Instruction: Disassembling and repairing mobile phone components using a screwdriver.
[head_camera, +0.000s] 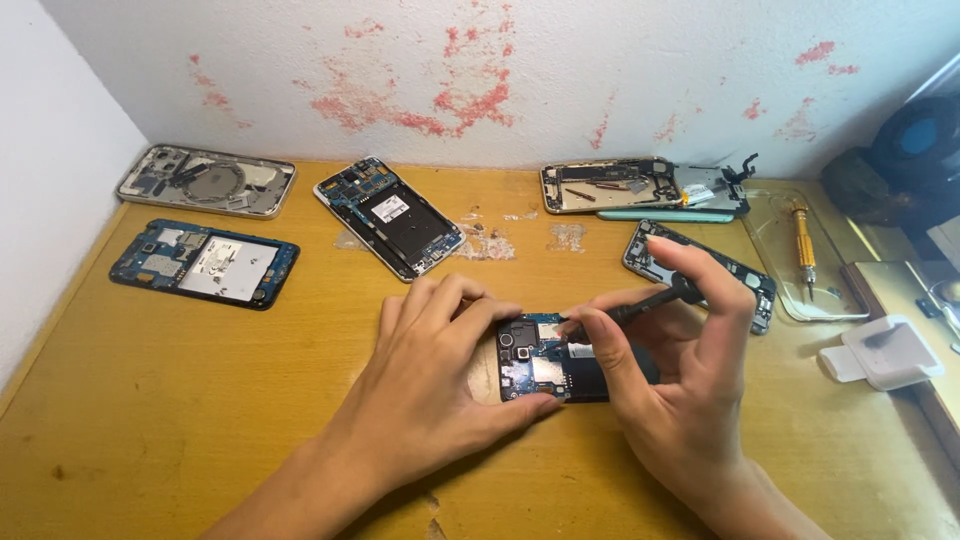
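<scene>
Wooden table carries an opened phone at the frame's centre, its circuit boards bare. Left hand pins that phone down, fingers clamped on its top and bottom edges. Right hand has fingers pinched together on a black screwdriver, tip touching the phone's upper edge. Four more stripped phones lie along the wall, upper frame.

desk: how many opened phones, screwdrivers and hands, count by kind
opened phones: 6, one steadied by the left hand
screwdrivers: 2, a black one in the right hand, a yellow one lying apart
hands: 2
total: 10
</scene>
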